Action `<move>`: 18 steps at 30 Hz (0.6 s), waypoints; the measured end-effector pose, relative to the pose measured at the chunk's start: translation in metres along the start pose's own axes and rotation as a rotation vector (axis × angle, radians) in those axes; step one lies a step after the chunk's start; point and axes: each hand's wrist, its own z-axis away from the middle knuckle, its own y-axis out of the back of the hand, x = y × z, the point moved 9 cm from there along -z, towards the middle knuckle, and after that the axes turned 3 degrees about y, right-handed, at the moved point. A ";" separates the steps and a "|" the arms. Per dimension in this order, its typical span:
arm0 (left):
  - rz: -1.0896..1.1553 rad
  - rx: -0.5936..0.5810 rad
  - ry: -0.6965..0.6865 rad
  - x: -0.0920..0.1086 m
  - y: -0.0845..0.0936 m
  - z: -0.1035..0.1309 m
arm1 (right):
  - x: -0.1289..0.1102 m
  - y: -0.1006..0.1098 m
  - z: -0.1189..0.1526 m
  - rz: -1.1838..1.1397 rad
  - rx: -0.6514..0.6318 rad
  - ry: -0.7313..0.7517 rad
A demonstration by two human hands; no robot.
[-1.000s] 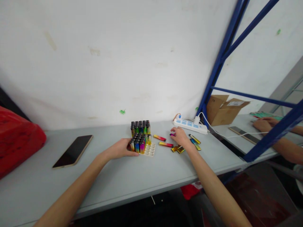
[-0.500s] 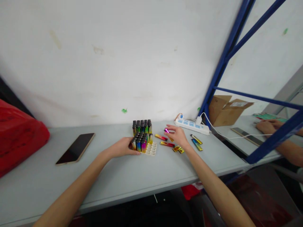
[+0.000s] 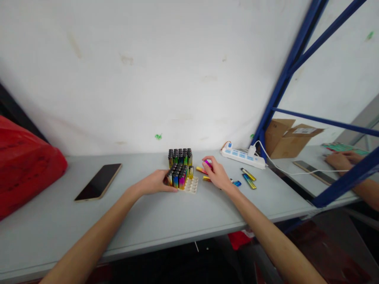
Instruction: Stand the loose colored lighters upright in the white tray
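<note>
A white tray (image 3: 192, 186) with round holes carries upright metallic-coloured lighters (image 3: 178, 177) on its left part; bare holes show on its right. My left hand (image 3: 156, 182) wraps round the tray's left side and the lighters there, thumb along the front. My right hand (image 3: 217, 172) pinches a purple lighter (image 3: 209, 164) just right of the tray, above the table. Beneath and beside that hand lie loose lighters, partly covered by it, among them a yellow-red one (image 3: 201, 170). Behind the tray stands another block of upright lighters (image 3: 180, 157).
A power strip (image 3: 243, 155) with a white cable lies at the back right. Two lighters (image 3: 248, 178) rest farther right. A phone (image 3: 99, 182) and a red bag (image 3: 28, 169) are on the left. Beyond the blue rack post (image 3: 276, 92) are a cardboard box (image 3: 286, 140) and another person's hands (image 3: 343, 159).
My right hand has turned and shifted slightly down and left with the purple lighter, closer to the tray. My left hand keeps its hold. The whole view has shifted slightly.
</note>
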 end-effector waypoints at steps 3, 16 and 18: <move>0.027 0.006 -0.013 0.001 0.000 0.000 | -0.010 -0.004 0.000 0.101 -0.003 0.067; -0.013 0.003 -0.012 0.002 0.000 0.000 | -0.016 -0.016 0.001 0.231 -0.008 0.068; -0.009 0.003 -0.016 0.001 0.000 -0.001 | -0.017 -0.016 0.001 0.225 -0.009 0.070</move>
